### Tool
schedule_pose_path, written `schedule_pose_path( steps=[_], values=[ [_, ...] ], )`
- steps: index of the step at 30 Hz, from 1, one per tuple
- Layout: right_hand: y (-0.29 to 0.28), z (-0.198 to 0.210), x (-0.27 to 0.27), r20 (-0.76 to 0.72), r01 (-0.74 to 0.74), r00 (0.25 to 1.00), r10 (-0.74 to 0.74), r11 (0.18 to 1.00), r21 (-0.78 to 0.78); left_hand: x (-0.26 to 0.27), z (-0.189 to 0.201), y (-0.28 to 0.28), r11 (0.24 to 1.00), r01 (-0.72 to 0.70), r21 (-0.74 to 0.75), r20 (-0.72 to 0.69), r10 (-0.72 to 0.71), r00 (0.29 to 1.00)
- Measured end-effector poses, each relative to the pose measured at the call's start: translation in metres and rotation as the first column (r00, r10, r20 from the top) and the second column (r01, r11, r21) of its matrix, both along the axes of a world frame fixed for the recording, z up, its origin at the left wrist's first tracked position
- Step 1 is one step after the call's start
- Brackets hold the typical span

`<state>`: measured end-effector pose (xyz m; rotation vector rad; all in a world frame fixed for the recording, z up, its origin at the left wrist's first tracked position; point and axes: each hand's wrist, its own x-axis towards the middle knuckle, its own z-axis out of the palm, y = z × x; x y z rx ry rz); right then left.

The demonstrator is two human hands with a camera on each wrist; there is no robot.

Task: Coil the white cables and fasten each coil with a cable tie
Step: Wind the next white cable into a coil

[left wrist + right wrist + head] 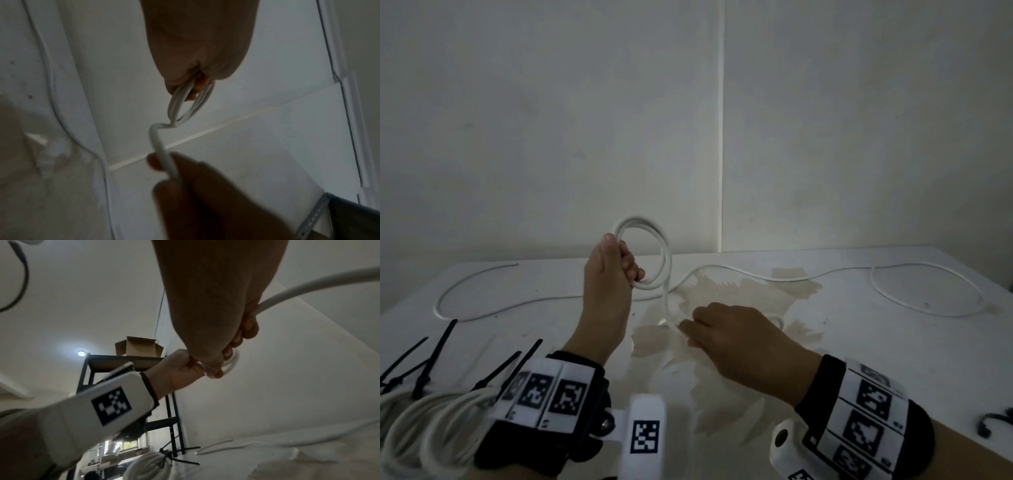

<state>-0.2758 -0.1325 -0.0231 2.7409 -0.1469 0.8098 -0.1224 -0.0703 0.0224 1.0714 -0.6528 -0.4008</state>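
Fingers of the left hand (607, 274) curl round a small coil (650, 253) of white cable (756, 275), held upright above the white table (893, 359). From the coil one strand drops to the right hand (726, 330), which pinches it low over the table's stained middle, while the rest of the cable trails off across the table to the right. Finished coils (424, 421) fastened with black cable ties (431, 359) lie at the near left edge.
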Motion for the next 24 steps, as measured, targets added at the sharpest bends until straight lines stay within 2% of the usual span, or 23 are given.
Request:
schedule_pose_path(
  steps=[4, 7, 9, 13, 16, 19, 22, 24],
  values=[
    [0.008, 0.021, 0.005, 0.032, -0.032, 0.999, 0.031, 0.999, 0.026, -0.018, -0.015, 0.002, 0.99, 0.082, 0.113, 0.193, -0.103, 0.976],
    [0.008, 0.032, 0.004, 0.101, -0.164, 0.983, 0.154, 0.982, 0.097, -0.027, -0.023, 0.006, 0.958, 0.118, 0.262, 0.366, -0.211, 0.906],
    [0.005, 0.038, 0.001, 0.186, -0.207, 0.967, 0.173, 0.961, 0.183, -0.029, -0.025, 0.008, 0.93, 0.177, 0.321, 0.395, -0.301, 0.868],
    [-0.003, 0.048, -0.008, 0.312, -0.246, 0.945, 0.098, 0.842, 0.481, -0.042, -0.02, 0.013, 0.873, 0.344, 0.346, 0.26, -0.441, 0.859],
    [-0.014, 0.053, -0.014, 0.361, -0.263, 0.93, 0.068, 0.81, 0.524, -0.054, -0.012, 0.014, 0.83, 0.474, 0.294, 0.027, -0.503, 0.864],
    [-0.027, 0.056, -0.02, 0.409, -0.261, 0.913, 0.012, 0.788, 0.558, -0.056, -0.008, 0.014, 0.796, 0.54, 0.275, -0.126, -0.526, 0.841],
    [-0.033, 0.055, -0.024, 0.405, -0.247, 0.914, -0.026, 0.757, 0.605, -0.06, -0.006, 0.016, 0.789, 0.56, 0.255, -0.176, -0.531, 0.829],
    [-0.033, 0.053, -0.024, 0.388, -0.243, 0.921, -0.038, 0.724, 0.646, -0.061, -0.006, 0.016, 0.792, 0.551, 0.264, -0.16, -0.527, 0.834]
  ],
)
